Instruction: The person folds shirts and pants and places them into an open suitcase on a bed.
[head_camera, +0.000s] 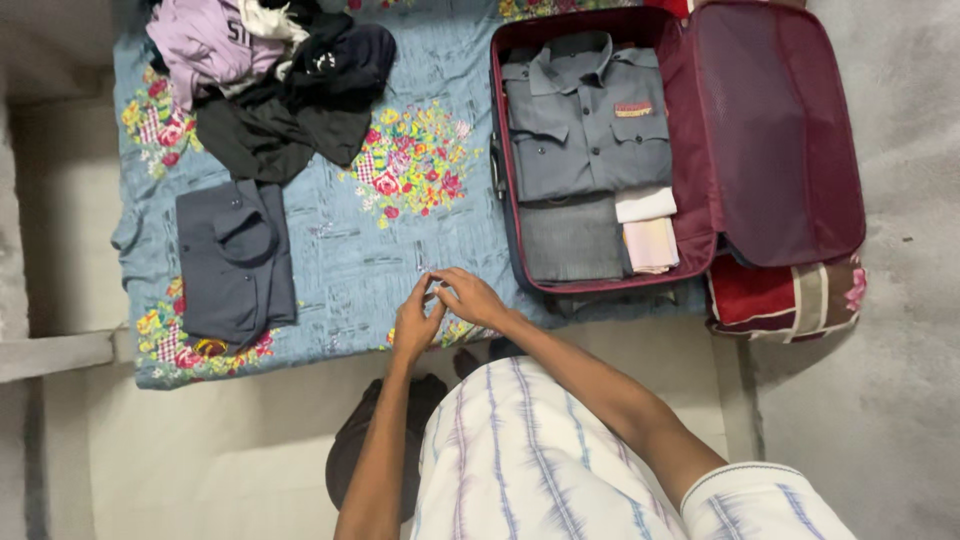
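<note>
Hands: left hand (415, 322) and right hand (468, 296) meet fingertip to fingertip, holding nothing, just left of the suitcase (780, 140).
Folded shirt (236, 258): farther left of the suitcase, flat on the bedspread (350, 250); best lifted from both sides, kept flat.
Clothes pile (270, 80): far left of the suitcase, unfolded.

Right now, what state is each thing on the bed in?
Maroon suitcase: open, lid laid back.
Grey shirt: folded, packed in the suitcase.
Dark shirt: folded, flat on the bedsheet.
Pile of clothes: unfolded, heaped.
Floral bedsheet: spread out.
Left hand: empty, fingertips touching the right.
Right hand: empty.
</note>
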